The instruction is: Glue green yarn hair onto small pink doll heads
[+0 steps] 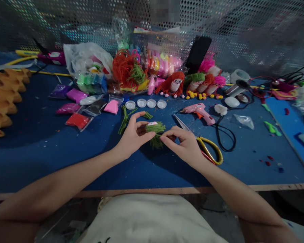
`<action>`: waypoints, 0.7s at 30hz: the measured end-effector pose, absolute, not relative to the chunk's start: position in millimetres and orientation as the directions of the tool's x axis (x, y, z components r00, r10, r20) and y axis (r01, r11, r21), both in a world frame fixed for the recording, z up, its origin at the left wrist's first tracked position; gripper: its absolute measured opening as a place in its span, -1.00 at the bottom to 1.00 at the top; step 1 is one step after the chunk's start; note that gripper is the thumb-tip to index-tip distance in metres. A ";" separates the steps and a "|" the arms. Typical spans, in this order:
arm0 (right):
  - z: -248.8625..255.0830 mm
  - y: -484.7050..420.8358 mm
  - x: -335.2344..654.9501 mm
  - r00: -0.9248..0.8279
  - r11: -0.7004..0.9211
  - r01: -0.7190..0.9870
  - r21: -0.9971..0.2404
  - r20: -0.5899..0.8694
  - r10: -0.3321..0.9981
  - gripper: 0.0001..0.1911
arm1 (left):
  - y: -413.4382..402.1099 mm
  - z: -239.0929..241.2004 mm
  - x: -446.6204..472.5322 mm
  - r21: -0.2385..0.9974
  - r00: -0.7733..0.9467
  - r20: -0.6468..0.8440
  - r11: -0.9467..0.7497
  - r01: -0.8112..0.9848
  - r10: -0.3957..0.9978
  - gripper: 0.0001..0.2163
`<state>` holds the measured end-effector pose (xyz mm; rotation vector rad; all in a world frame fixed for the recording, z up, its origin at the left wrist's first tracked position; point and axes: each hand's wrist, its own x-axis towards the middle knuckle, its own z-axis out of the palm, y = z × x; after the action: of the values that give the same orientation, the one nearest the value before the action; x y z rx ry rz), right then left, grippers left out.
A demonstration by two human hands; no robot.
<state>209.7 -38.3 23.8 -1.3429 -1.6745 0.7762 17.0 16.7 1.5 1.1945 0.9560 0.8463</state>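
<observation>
A small doll head with green yarn hair (155, 131) rests on the blue table (40, 148) between my hands. My left hand (133, 135) grips it from the left, thumb and fingers curled round the head. My right hand (183, 143) pinches the green yarn strands on its right side. More green yarn (125, 118) lies just behind the left hand. Yellow-handled scissors (205, 145) lie partly under my right hand.
A pink glue gun (200, 113) with a black cord lies to the right. Several white lids (146, 103), bags of coloured clay (77, 119), finished yarn dolls (174, 83) and orange yarn (124, 67) crowd the back. Orange felt pieces (5, 98) lie at the left edge.
</observation>
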 end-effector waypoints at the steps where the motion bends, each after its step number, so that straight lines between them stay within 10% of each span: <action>1: 23.5 -38.0 209.9 -0.068 0.233 0.458 -0.858 0.228 0.971 -0.85 | 16.7 1.7 16.7 0.983 0.373 -0.154 0.178 -0.031 0.915 -0.29; 15: 25.7 -37.4 212.4 -0.166 0.384 0.562 -0.733 0.355 0.920 -0.91 | 22.5 11.0 14.7 0.960 0.304 -0.220 0.262 -0.102 0.927 -0.29; 21: 32.1 -38.4 219.2 -0.231 0.390 0.461 -0.797 0.317 0.920 -0.56 | 28.3 11.6 10.8 0.963 0.298 -0.229 0.260 -0.068 0.927 -0.36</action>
<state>219.2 -38.4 32.1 -1.1942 -1.8468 0.7228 10.8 28.3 11.6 1.0756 1.0291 0.8666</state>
